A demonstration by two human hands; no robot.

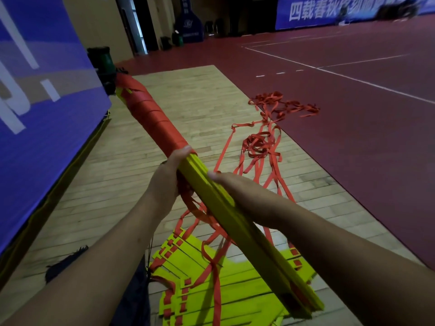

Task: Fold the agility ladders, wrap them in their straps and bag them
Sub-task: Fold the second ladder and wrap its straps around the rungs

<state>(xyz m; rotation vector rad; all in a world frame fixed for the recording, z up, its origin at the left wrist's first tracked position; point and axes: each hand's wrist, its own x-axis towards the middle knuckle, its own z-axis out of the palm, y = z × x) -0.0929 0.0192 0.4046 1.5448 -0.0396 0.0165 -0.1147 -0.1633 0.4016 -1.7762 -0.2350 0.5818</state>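
- Grip, left hand: closed round the bundle at the near edge of the wound strap, thumb on that edge.
- Grip, right hand: just beside the left, on the body side. Thumb lies on top of the rungs; the fingers are hidden behind and appear to be clasping.
- Bundle: held above the floor. Long axis runs from lower right, near the body, up and away to the left. Far half wrapped, near half bare.
- Loose strap: trails right from under the hands onto the floor.
- Judgement: further turns must advance toward the body; the right hand is nearer the bare end.
- Second ladder: on the floor beneath.
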